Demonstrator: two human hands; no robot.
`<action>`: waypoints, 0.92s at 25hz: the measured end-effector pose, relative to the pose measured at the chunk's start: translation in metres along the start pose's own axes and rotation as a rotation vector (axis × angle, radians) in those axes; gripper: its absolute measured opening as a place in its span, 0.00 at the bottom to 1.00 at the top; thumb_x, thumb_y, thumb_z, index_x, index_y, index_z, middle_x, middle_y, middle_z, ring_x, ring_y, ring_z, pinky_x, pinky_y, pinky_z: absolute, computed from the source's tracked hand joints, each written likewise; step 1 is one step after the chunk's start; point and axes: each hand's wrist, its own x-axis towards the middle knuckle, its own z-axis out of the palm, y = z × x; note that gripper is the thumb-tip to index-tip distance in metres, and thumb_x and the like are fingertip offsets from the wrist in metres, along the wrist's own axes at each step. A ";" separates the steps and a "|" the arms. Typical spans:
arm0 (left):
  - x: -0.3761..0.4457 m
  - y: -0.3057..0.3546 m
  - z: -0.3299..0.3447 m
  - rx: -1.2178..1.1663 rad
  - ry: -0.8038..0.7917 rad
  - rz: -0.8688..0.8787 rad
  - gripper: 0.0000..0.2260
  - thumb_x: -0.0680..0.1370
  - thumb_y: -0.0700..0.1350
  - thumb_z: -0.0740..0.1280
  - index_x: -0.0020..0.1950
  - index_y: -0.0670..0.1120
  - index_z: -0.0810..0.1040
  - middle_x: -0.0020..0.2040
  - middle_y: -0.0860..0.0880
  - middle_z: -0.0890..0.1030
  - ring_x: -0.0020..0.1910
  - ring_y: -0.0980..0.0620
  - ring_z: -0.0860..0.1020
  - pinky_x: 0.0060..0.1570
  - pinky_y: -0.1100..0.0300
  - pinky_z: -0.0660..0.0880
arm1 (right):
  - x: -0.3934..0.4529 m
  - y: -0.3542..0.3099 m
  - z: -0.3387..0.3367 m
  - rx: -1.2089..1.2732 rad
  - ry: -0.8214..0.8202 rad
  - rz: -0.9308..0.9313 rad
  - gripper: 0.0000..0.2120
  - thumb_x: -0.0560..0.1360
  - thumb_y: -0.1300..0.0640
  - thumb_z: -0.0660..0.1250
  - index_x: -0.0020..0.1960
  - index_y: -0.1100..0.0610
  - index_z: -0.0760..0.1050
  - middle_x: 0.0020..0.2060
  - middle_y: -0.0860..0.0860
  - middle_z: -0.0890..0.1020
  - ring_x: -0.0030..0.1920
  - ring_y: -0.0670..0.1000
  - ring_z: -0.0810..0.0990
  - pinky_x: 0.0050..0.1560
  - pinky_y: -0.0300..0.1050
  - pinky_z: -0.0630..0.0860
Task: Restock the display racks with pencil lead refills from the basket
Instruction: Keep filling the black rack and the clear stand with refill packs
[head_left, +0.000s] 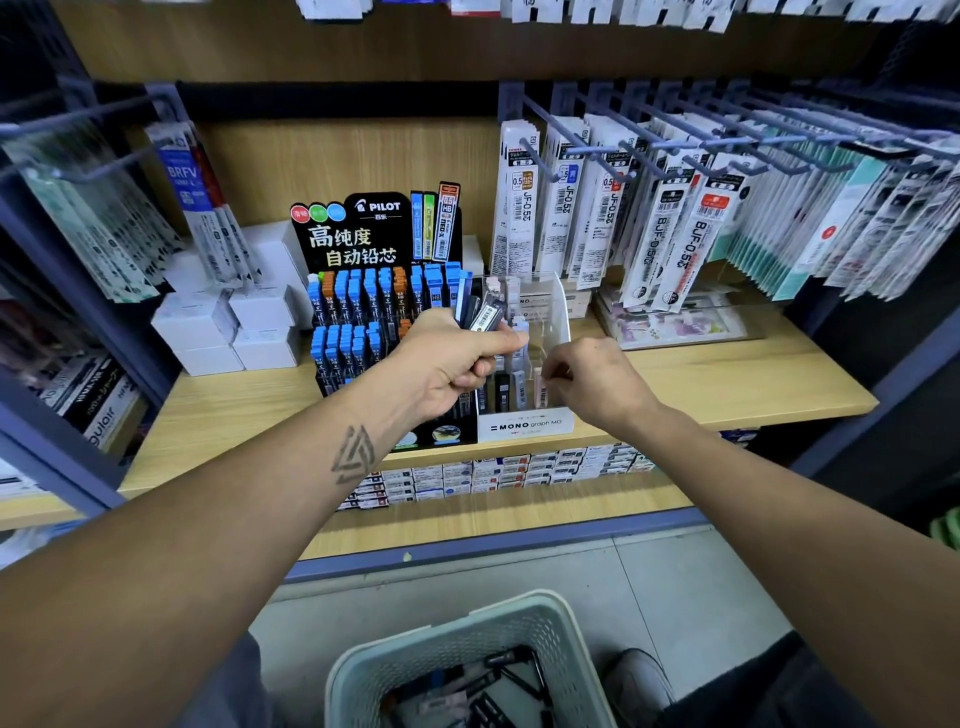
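My left hand (449, 358) grips a fanned bundle of pencil lead refill cases (480, 310), black and blue, in front of the racks. My right hand (589, 382) is at the clear Mono rack (525, 425), its fingers pinching a pale refill case (540, 387) in a front slot. To the left stands the black Pilot rack (363, 291), full of blue and orange lead cases. The pale green basket (457, 634) sits on the floor below me, with several dark refill packs inside.
White boxes (228, 327) are stacked left of the Pilot rack. Pen refill packs (670, 218) hang on hooks above the wooden shelf (727, 379), to the right and left. A lower shelf holds rows of small boxes (493, 470). My shoe (641, 680) is beside the basket.
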 end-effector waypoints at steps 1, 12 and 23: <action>-0.002 0.001 0.000 0.002 -0.003 -0.006 0.09 0.71 0.34 0.76 0.47 0.36 0.78 0.38 0.43 0.82 0.25 0.55 0.68 0.20 0.66 0.59 | 0.000 0.000 0.000 0.001 -0.002 0.005 0.07 0.75 0.64 0.69 0.49 0.58 0.84 0.44 0.55 0.86 0.47 0.55 0.82 0.54 0.49 0.80; -0.005 0.005 -0.001 -0.186 -0.110 -0.216 0.23 0.80 0.63 0.62 0.46 0.42 0.74 0.33 0.46 0.74 0.25 0.55 0.66 0.14 0.67 0.57 | -0.003 -0.049 -0.033 1.162 -0.139 0.208 0.09 0.76 0.54 0.73 0.48 0.60 0.79 0.37 0.55 0.84 0.34 0.52 0.78 0.33 0.42 0.75; -0.011 0.008 -0.015 -0.266 -0.108 -0.220 0.14 0.83 0.48 0.64 0.60 0.38 0.76 0.40 0.40 0.80 0.32 0.51 0.75 0.22 0.66 0.70 | 0.006 -0.061 -0.031 1.285 -0.138 0.315 0.02 0.74 0.66 0.73 0.46 0.65 0.80 0.34 0.60 0.83 0.32 0.51 0.78 0.36 0.42 0.76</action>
